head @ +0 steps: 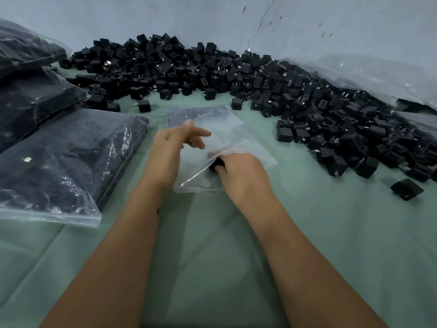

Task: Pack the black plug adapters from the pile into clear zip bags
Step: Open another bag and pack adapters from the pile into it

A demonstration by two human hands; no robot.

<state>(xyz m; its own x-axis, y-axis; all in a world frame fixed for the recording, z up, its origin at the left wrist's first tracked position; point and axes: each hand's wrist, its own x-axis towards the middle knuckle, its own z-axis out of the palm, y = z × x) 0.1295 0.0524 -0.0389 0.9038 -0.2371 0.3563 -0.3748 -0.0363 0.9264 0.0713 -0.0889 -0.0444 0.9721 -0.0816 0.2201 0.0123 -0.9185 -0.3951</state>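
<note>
Pushing our right hand (238,172) into the mouth of the clear zip bag (224,136), we grip a black adapter (217,165) there (fingers curled round it); our left hand (175,143) hovers over the bag, fingers loose. Beyond sprawls the adapter pile (236,74), filled bags (66,157) at left.

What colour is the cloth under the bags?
Pale green cloth, seen best in the head view.

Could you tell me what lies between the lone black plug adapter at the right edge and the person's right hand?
In the head view, only bare green cloth lies between the lone black plug adapter and the right hand, which holds an adapter at the clear zip bag.
</note>
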